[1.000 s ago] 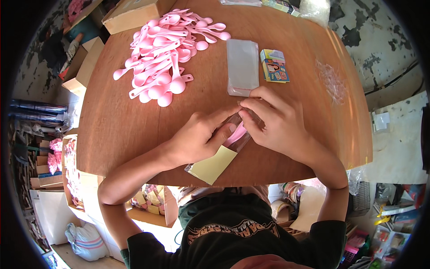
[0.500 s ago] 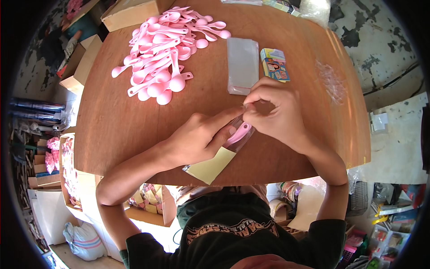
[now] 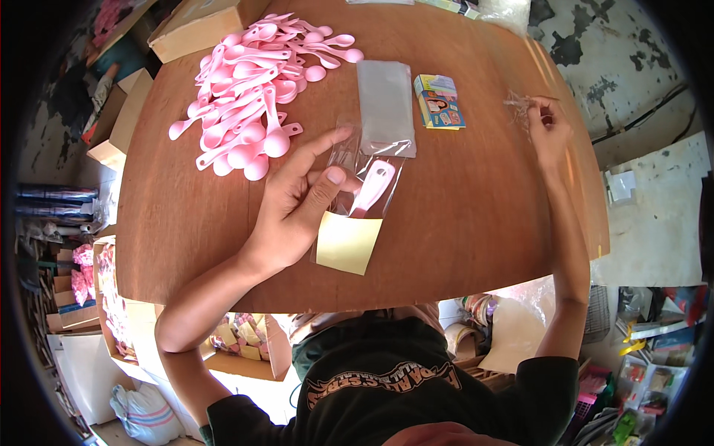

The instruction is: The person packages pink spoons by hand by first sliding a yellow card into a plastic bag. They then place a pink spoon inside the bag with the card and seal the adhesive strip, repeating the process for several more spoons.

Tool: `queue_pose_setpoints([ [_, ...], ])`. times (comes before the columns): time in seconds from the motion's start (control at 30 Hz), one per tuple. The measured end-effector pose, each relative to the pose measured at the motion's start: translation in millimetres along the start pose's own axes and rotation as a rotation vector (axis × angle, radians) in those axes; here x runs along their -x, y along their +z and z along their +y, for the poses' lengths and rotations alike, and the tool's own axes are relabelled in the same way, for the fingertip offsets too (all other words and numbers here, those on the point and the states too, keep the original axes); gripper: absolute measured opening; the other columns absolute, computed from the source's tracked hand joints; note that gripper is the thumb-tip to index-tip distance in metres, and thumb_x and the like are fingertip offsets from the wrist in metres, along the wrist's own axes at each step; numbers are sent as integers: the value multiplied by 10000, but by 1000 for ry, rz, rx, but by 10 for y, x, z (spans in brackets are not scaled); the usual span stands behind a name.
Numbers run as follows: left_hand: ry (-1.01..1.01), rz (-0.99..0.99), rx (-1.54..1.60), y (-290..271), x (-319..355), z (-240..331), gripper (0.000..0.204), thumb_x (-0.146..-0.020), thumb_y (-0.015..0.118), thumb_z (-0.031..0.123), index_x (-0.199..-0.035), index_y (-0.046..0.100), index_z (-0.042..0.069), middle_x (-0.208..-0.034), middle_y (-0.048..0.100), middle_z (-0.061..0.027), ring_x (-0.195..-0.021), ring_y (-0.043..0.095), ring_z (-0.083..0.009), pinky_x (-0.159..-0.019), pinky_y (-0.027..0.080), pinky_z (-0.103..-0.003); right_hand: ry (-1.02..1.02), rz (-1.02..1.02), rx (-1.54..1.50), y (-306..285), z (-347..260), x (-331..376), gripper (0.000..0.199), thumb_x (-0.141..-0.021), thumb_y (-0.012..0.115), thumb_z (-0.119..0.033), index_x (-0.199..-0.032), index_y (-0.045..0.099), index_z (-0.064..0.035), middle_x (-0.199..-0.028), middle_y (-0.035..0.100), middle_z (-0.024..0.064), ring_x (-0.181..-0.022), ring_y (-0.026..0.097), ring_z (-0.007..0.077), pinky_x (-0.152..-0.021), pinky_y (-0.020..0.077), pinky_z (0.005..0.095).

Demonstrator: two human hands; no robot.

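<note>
Head view: my left hand (image 3: 297, 204) is pinching the clear plastic sleeve (image 3: 357, 201) holding a pink plastic spoon (image 3: 372, 187) and yellow card (image 3: 347, 243), near the table's front edge (image 3: 446, 286). My right hand (image 3: 549, 126) is pinching fine ties (image 3: 518, 106) at the right edge; I judge the sleeve should be kept flat.

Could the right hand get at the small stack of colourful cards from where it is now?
Probably yes. The right hand is at a thin tuft by the table's far right, and only bare table lies between it and the colourful cards.
</note>
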State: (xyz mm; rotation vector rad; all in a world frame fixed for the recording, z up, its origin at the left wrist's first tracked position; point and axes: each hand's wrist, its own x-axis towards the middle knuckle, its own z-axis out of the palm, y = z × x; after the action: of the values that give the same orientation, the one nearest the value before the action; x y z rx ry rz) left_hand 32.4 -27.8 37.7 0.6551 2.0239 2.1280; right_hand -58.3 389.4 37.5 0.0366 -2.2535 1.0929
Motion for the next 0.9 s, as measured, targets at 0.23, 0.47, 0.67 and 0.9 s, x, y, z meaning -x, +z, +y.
queue_pose_setpoints([
  [0.23,-15,5,54,32,-11,-21,449,-1038,486,185,-1439,375,18,-886,688,-57,-713,583,-32,-641,456,-191,-503,-460,644,-531,458,19,184,-772,645,-8,-939,715,-41,-856,655,67,-758,607,201,-680,475,307],
  [0.47,-6,15,59,22,1,-57,427,-1041,467,155,-1437,377,22,-910,674,-48,-736,569,-17,-651,446,-187,68,-600,409,-857,-28,-308,224,-843,546,55,-973,714,-14,-908,659,34,-852,607,147,-757,464,269],
  [0.67,59,9,57,28,0,-26,425,-1041,467,149,-1434,377,16,-909,676,-51,-794,583,-36,-673,448,-189,141,-508,-419,-1181,-511,-488,176,-923,596,-67,-1062,696,-25,-966,677,33,-915,593,97,-851,448,252],
  [0.9,38,18,85,44,15,-7,448,-1039,477,158,-1441,355,3,-942,685,-67,-863,600,-59,-757,461,-221,-94,-838,-217,195,-1362,445,338,-851,744,-176,-1156,672,-52,-1025,690,53,-934,614,116,-839,484,275],
])
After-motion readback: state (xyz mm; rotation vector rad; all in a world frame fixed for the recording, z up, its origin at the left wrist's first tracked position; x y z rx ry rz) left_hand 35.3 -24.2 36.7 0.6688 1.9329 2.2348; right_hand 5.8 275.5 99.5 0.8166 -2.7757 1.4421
